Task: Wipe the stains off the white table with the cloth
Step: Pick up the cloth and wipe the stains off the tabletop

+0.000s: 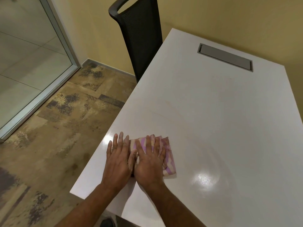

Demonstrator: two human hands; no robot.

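The right hand (150, 163) hides much of the cloth (170, 161); the table (229, 128) is cropped rightward.

Folded purple/cream striped cloth (169, 166) lies flat on glossy white bench (213, 125), nr left edge; faint streaks (161, 114) beyond.

A person's bare left hand (117, 163) and bare right hand (150, 166), with long, slim fingers (121, 140). The left forearm (88, 205) and right forearm (177, 205) are uncovered as far as they show. Below them is a dark shape, possibly a shoe (106, 223).
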